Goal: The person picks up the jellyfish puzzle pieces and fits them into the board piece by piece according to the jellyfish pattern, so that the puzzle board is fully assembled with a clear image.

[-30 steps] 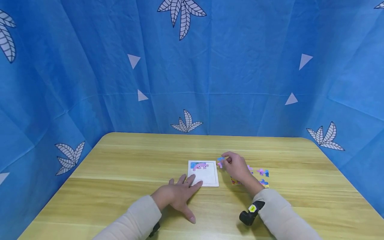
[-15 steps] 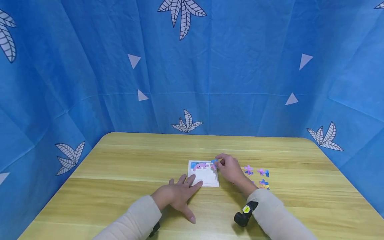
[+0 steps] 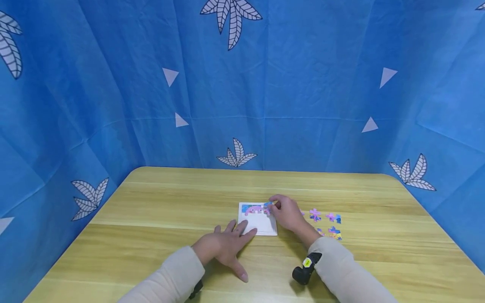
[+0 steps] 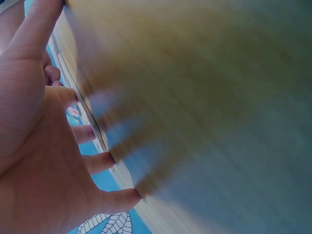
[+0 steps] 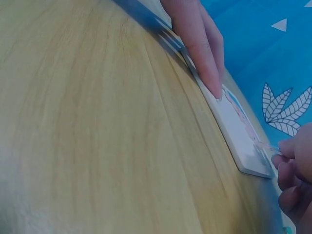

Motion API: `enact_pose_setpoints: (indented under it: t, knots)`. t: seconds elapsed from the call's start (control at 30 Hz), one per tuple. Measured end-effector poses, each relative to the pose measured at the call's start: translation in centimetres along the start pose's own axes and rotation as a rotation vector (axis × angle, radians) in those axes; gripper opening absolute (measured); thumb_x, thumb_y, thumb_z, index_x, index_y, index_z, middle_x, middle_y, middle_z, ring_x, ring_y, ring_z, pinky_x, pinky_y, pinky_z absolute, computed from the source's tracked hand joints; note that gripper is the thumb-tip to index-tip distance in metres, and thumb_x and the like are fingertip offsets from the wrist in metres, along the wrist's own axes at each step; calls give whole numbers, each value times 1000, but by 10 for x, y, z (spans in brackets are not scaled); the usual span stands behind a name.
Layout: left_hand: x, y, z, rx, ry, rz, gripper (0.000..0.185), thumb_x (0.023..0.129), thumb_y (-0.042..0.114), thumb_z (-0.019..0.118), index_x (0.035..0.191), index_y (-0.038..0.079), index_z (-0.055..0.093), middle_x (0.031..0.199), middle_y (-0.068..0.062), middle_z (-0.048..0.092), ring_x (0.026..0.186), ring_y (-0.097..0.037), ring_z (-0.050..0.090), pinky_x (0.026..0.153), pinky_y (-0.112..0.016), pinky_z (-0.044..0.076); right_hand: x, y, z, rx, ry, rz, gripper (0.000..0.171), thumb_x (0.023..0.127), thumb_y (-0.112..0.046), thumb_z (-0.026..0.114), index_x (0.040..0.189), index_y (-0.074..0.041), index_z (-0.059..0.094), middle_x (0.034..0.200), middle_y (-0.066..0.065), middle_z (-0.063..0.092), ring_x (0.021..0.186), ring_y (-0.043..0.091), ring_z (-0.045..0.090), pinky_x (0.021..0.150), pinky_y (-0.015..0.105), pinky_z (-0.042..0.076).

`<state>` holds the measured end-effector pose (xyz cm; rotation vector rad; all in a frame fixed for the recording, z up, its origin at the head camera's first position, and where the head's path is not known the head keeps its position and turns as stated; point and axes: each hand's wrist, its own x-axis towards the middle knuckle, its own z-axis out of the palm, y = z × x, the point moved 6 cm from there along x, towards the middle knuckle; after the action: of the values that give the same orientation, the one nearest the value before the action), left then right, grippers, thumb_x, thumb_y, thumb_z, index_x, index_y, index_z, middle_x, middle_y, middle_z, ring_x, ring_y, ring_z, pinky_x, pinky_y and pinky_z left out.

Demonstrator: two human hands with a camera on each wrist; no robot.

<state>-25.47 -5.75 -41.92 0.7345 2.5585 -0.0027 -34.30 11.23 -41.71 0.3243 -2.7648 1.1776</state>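
A white square puzzle tray (image 3: 261, 227) lies on the table, with joined jigsaw pieces (image 3: 253, 209) showing a pink figure on blue along its far edge. My left hand (image 3: 223, 244) is spread flat, its fingertips resting on the tray's near-left rim. At the tray's far right corner, my right hand (image 3: 287, 213) pinches a blue and pink jigsaw piece (image 3: 267, 208) between thumb and fingers. In the right wrist view that piece (image 5: 268, 146) meets the tray's surface at a slight tilt, the other fingers curled below.
Several loose jigsaw pieces (image 3: 333, 218) lie on the table to the right of the tray, some partly hidden behind my right hand and forearm. The wooden table (image 3: 182, 189) ends at a blue curtain (image 3: 310, 84) with leaf prints.
My right hand has carried the jigsaw piece leftward from beside the tray to its far right corner. My left hand has stayed in place on the rim.
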Motion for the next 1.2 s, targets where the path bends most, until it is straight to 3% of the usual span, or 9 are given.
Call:
enact_pose_setpoints:
  t: [0.17, 0.43, 0.63, 0.87, 1.2]
  knots:
    - [-1, 1, 0, 6, -5, -3, 117, 60, 74, 68, 152, 33, 8, 160, -4, 5, 144, -36, 8, 106, -67, 19, 1, 0, 3, -7, 8, -19, 25, 87, -8, 64, 109, 1, 66, 68, 2, 63, 62, 11, 55, 60, 27, 47]
    - [0, 1, -1, 6, -5, -4, 116, 60, 73, 68, 152, 33, 9, 160, -4, 5, 144, -36, 8, 106, -67, 19, 2, 3, 9, -12, -27, 32, 26, 90, -13, 62, 112, 1, 65, 63, 1, 58, 57, 11, 49, 51, 25, 40]
    - [1, 1, -1, 12, 0, -9, 117, 60, 73, 68, 152, 33, 9, 160, -5, 5, 144, -36, 9, 106, -66, 19, 3, 1, 9, -47, -24, 30, 24, 89, -13, 63, 109, 1, 66, 71, 4, 64, 63, 14, 55, 56, 27, 45]
    - [2, -1, 1, 18, 2, -10, 117, 60, 74, 68, 152, 33, 9, 160, -5, 5, 144, -36, 9, 106, -66, 19, 5, 3, 11, -66, -26, 65, 23, 89, -15, 63, 107, -2, 67, 87, 10, 69, 81, 21, 64, 72, 37, 53]
    - [1, 0, 1, 11, 2, 1, 117, 60, 73, 68, 152, 33, 8, 160, -5, 5, 144, -36, 8, 106, -67, 18, 12, 11, 12, -56, -37, 124, 27, 86, -19, 65, 108, -3, 65, 85, 9, 67, 77, 19, 62, 67, 34, 51]
